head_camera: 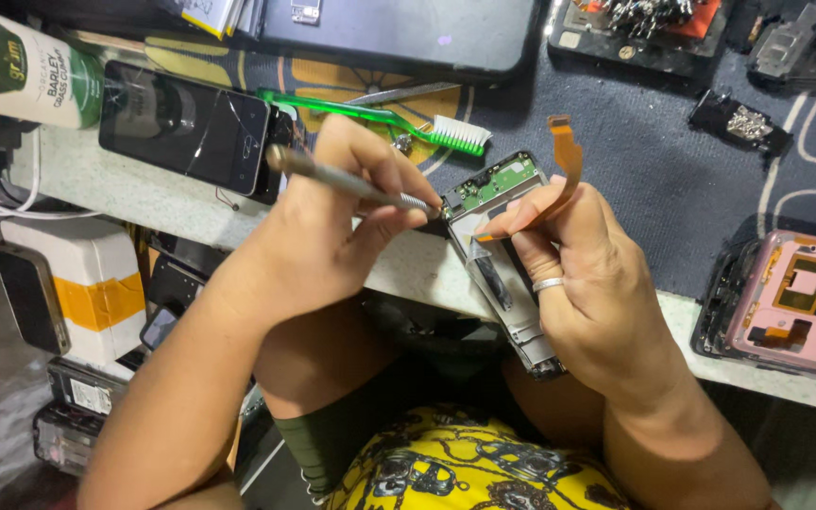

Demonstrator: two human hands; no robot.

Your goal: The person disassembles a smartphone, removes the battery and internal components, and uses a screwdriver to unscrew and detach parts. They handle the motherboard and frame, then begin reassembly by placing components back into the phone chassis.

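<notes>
A: Head view. An opened phone frame [501, 274] is held upright at the near edge of the surface [106, 184]. The right hand [583, 283] is wrapped around it, fingers [521, 208] pinched on the orange flex cable [567, 156], which is bent up and away from the green circuit board [493, 181].

B: Left hand [318, 236]?

A: Fingers closed around a thin metal tool [351, 179]; its tip is set at the top edge of the frame, just beside the board.

B: Risks noted?

A: Judged only: the cable could be torn if pulled harder, and the board could be scratched if the tip slips.

B: Surface and room?

A: A pale counter edge is seen, with a dark patterned mat [672, 179]. A green toothbrush [370, 118], a cracked phone [186, 127] and a pink phone chassis [795, 302] lie on it. White boxes [77, 283] are stacked below.
</notes>
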